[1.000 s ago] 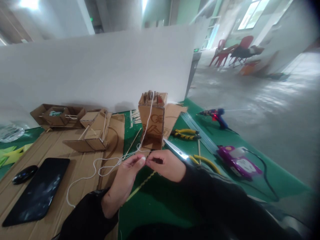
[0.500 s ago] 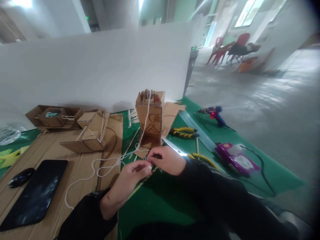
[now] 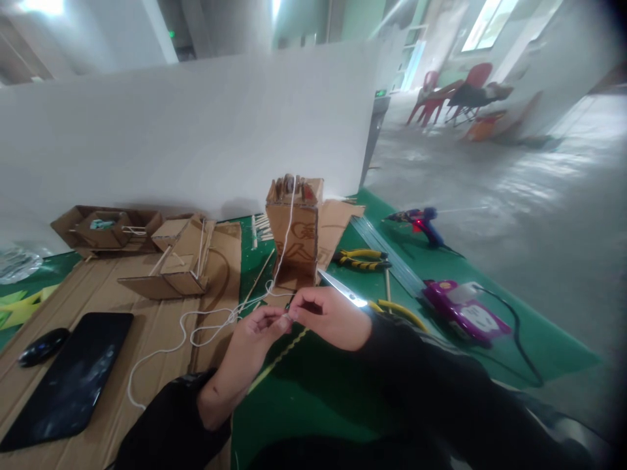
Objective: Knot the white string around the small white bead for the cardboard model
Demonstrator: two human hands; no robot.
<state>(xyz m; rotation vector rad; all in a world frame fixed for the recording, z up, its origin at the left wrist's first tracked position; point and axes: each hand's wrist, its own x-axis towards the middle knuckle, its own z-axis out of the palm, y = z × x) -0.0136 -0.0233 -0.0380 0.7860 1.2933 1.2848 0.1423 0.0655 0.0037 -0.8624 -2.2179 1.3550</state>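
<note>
My left hand (image 3: 257,333) and right hand (image 3: 336,318) pinch narrowly; cannot tell what's between. Slack in the thin white string (image 3: 290,225) should aid control.

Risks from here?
1. The white string lies in loose, crossing loops, so it may snag or tangle.
2. That string also passes over the top of the cardboard tower; a hard tug might tip it.
3. The scissors lie right by the right hand, blade bare; a careless move could nick a finger or the string.
</note>
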